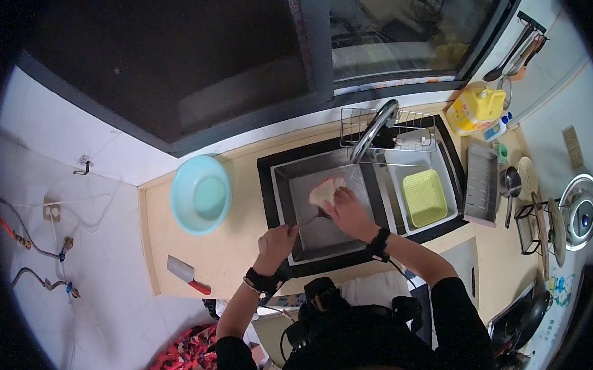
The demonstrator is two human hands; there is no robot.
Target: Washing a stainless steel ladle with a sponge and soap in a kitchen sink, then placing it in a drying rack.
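Note:
My right hand (347, 212) reaches into the grey sink basin (324, 241) and grips a pale cloth (323, 192) with a red edge. The hand is slightly blurred. A small dark patch shows beneath the cloth, too unclear to name. At the basin's front left rim, my left hand (275, 246) is curled with the thumb side toward the basin. Whether it holds something thin is hidden by its fingers. Over the basin's back edge arches a chrome faucet (373, 131).
Left of the sink stand a light-blue plastic basin (182, 195) and, nearer me, a cleaver (181, 269) with a red handle. A yellow-green basket (425, 198) sits in the right-hand compartment. Behind it is a wire rack (354, 120); a yellow jug (473, 111) stands at back right.

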